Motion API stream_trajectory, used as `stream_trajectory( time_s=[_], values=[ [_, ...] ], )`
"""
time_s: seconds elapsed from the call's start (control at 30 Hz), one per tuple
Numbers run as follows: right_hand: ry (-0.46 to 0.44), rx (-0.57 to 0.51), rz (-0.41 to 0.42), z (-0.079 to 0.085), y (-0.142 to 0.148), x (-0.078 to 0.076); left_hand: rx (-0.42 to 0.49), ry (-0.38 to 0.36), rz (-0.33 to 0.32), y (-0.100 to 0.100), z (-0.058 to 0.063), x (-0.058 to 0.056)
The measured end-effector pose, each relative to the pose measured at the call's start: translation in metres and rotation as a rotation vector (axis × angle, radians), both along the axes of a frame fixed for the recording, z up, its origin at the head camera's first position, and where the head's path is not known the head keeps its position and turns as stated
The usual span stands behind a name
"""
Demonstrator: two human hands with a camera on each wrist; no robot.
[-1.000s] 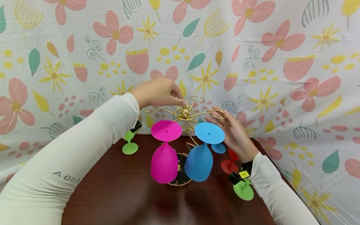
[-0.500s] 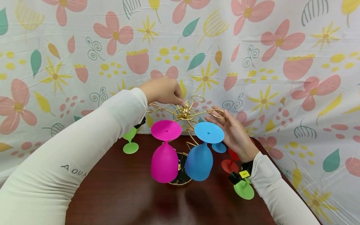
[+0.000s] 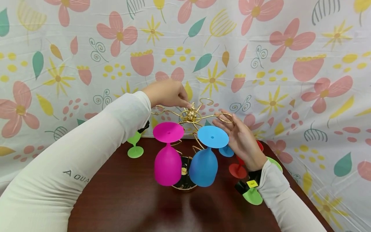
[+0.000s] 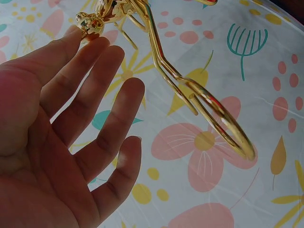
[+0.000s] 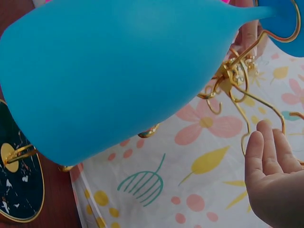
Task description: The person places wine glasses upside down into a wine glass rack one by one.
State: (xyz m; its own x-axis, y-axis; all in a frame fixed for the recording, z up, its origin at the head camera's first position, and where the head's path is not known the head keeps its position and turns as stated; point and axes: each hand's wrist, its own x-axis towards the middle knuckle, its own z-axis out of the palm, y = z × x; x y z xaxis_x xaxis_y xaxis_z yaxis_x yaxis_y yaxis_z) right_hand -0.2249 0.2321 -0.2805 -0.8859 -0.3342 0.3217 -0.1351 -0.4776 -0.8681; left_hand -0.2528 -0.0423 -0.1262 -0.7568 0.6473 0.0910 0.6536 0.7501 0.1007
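Observation:
A gold wine glass rack with curled hook arms (image 3: 206, 101) stands mid-table on a round black base (image 3: 177, 185). At its top, my left hand (image 3: 168, 93) pinches the small gold knob (image 4: 90, 24) between thumb and index finger; the other fingers are relaxed in the left wrist view. Upside down from the near hooks hang a pink goblet (image 3: 168, 166) and a blue goblet (image 3: 204, 167). My right hand (image 3: 242, 138) is at the right-hand hook (image 3: 226, 120), palm up, its fingers extended beside the wire. In the right wrist view the blue goblet covers part of the rack.
Behind the left forearm stands a green goblet (image 3: 135, 152). Near the right wrist are a red goblet (image 3: 237, 170), another green one (image 3: 253, 197) and a second blue foot (image 3: 226, 151). A flowered cloth (image 3: 185, 38) hangs behind the dark wooden table (image 3: 130, 193).
The pink and blue goblets have shifted slightly left with the rack's turn. My left forearm moved a little right earlier, its fingers staying at the knob. My right hand has hardly moved.

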Motion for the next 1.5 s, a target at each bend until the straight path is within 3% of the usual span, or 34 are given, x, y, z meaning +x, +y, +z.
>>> stream_trajectory(
  time_s=[0.4,0.87,1.5],
  values=[
    [0.023,-0.043,-0.065,-0.006,-0.009,0.019,0.015,-0.013,0.012,0.000,0.000,-0.003],
    [0.022,0.018,-0.158,-0.009,-0.017,0.044,-0.002,-0.018,0.017,0.001,0.004,0.003],
    [0.076,0.058,-0.192,-0.013,-0.025,0.057,-0.005,-0.028,0.068,0.003,0.006,0.003]
  ],
)
